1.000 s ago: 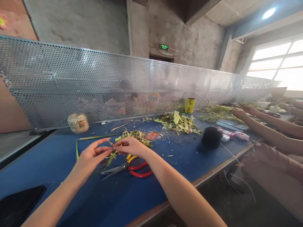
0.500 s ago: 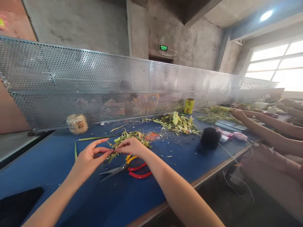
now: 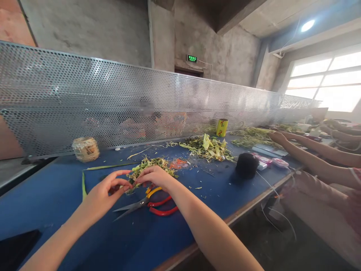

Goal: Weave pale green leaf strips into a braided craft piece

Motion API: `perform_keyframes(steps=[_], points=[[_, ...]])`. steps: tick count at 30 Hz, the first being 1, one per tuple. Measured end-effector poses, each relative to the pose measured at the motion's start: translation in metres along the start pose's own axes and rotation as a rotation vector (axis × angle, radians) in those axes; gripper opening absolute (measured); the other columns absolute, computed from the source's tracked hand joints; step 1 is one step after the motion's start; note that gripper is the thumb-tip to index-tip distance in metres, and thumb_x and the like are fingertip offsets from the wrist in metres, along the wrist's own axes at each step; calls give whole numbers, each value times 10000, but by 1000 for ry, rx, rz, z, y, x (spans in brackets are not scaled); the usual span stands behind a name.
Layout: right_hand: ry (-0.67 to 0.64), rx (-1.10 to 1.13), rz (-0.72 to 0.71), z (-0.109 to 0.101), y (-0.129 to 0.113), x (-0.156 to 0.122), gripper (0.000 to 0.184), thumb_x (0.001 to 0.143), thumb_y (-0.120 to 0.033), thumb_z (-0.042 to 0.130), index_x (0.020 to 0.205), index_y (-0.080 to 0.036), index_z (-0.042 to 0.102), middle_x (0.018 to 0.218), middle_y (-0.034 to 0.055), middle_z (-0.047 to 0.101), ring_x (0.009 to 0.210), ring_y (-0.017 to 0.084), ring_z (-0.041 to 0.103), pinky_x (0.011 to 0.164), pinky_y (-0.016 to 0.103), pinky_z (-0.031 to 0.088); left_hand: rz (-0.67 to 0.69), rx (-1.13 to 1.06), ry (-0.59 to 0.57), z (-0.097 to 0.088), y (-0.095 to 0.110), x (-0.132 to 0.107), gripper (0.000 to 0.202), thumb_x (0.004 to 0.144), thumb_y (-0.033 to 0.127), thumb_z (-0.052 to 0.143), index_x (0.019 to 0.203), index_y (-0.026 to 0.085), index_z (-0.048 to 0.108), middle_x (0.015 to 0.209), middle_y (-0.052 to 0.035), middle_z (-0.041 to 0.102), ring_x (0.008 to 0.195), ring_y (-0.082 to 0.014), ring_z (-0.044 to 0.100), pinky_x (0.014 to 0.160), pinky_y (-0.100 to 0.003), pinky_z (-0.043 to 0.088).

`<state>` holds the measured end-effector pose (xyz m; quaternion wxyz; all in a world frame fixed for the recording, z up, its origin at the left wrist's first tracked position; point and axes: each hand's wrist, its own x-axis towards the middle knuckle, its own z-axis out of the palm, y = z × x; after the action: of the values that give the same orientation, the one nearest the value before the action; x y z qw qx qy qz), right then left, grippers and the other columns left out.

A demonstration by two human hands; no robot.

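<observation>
Both my hands meet at the near edge of a pile of cut green plant bits (image 3: pixel 153 162) on a blue table (image 3: pixel 107 233). With thumb and fingers pinched, my left hand (image 3: pixel 113 188) has its fingertips by the pile's left side. My right hand (image 3: pixel 152 176) reaches over from the right, its fingers also pinched close to the left ones. Whatever lies between the fingertips is too small to make out. Just below my right hand lie scissors (image 3: pixel 141 203) with red grips, their blades parted and pointing left. Something with yellow handles (image 3: pixel 153 192) touches them, partly hidden by my right hand.
A perforated metal screen (image 3: pixel 118 113) runs along the back. Nearby are a straw-coloured roll (image 3: pixel 86 149), a leaf heap (image 3: pixel 207 147), a yellow can (image 3: pixel 222 127) and a black fuzzy ball (image 3: pixel 247 166). A co-worker's arms (image 3: pixel 307 150) reach in from the right. A dark flat object (image 3: pixel 19 246) lies front left.
The view has shifted slightly, so the table things sit a little further left. My hands stay together at the plant pile, with fingers only slightly moved.
</observation>
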<state>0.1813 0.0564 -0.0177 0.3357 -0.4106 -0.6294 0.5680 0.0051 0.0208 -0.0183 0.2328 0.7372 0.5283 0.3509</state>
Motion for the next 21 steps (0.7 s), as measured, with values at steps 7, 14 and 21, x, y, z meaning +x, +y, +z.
perform_keyframes(steps=[7,14,21], points=[[-165,-31,-1,0,4,1,79,600,-246,646,651,-188,660,647,-24,567,536,62,450,486,172,350,80,177,25,0,-10,1,390,731,453,435,1059,242,428,831,-39,669,617,-192,583,607,-292,424],[-202,-235,-302,5,10,1,197,628,-326,644,737,-165,676,637,-19,557,585,67,438,524,173,323,45,119,55,-3,-6,0,412,714,454,433,1040,202,434,835,-56,665,761,-217,613,724,-311,434],[-148,-149,-189,4,14,9,126,660,-244,604,711,-146,665,574,-22,538,538,69,490,521,180,388,6,149,91,-2,2,-3,625,717,519,429,1242,187,357,933,-66,663,717,-207,614,657,-296,450]])
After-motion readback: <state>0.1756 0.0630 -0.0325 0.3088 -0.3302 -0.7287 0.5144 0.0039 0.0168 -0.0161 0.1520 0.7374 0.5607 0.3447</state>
